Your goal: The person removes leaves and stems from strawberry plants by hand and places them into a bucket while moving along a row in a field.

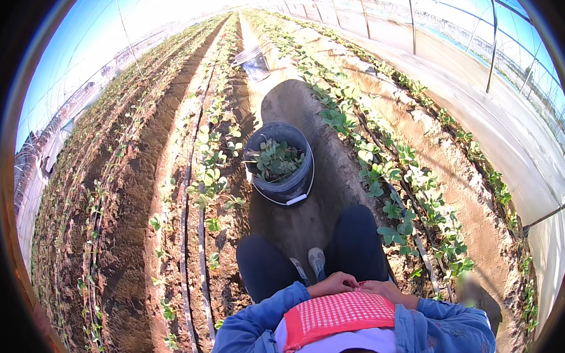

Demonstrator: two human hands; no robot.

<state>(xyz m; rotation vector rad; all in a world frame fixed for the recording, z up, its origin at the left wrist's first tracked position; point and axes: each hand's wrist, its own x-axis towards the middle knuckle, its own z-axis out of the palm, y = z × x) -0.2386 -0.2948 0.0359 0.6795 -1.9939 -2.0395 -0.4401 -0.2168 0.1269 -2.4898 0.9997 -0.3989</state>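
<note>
At the upper edge of a red-and-white checked cloth (345, 309) on my lap, my left hand (333, 284) has its fingers bent. My right hand (383, 290) lies against the same edge, close beside the left. Whether either one grips the fabric is not clear, since the fingertips are small and partly hidden. Beyond my knees (359, 234) a dark plastic bucket (287, 192) stands upright on the furrow path. Cut or pulled green leafy plants (278, 159) lie inside it. Its wire handle with a white grip (296, 200) hangs down on my side.
Low leafy plants, probably strawberry, grow in a row to the left (210, 179) and to the right (394, 172). Black drip hoses (184, 245) run along the beds. A crumpled sack-like thing (253, 64) lies farther up the path. Plastic sheeting (486, 122) lines the right side.
</note>
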